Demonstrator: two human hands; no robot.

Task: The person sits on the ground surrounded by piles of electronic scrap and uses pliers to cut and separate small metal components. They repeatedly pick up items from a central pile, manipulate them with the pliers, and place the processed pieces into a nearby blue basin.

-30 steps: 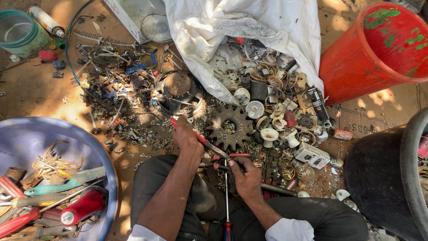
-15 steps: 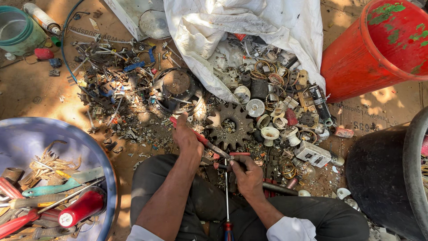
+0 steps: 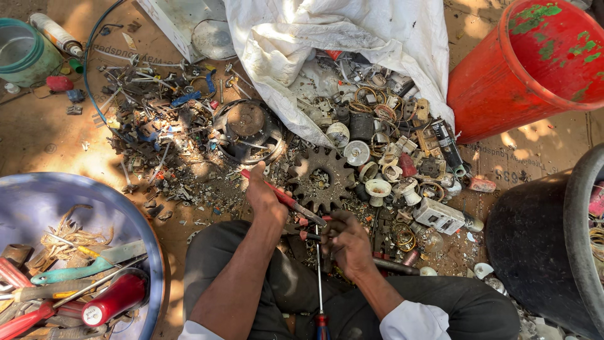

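Left hand (image 3: 265,200) fingers clamp a red-handled screwdriver (image 3: 282,197), right hand (image 3: 345,242) fingers closed on a small part — toothed gear (image 3: 321,179) just beyond.

Cardboard floor (image 3: 38,135) bears scrap heap (image 3: 189,138) (beside a sack (image 3: 327,44)).

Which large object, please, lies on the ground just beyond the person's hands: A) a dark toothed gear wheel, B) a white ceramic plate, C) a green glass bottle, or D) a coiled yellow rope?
A: a dark toothed gear wheel lies flat among the scrap just past the left hand and the right hand.
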